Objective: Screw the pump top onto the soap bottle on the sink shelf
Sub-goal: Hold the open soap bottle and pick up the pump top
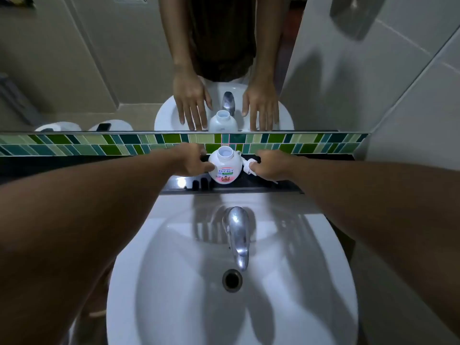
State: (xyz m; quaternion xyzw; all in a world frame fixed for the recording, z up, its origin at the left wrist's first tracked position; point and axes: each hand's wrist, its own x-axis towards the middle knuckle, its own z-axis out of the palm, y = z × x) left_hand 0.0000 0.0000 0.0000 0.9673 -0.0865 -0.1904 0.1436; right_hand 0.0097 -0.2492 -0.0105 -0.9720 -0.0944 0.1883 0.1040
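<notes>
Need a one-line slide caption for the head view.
Left hand steadies open soap bottle on shelf; right hand grips pump top.

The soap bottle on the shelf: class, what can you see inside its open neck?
The soap bottle has no cap; its neck shows only a pale interior. The soap level cannot be judged. The pump top is beside it, in the right hand.

Both forearms are bare all the way up, no sleeves in sight, no watch, no rings or bands on either the left hand [189, 161] or the right hand [272, 165]. Fingers [207, 167] look plain, nails short. Mirror reflection shows a dark brownish top [221, 38] hanging loose.
</notes>
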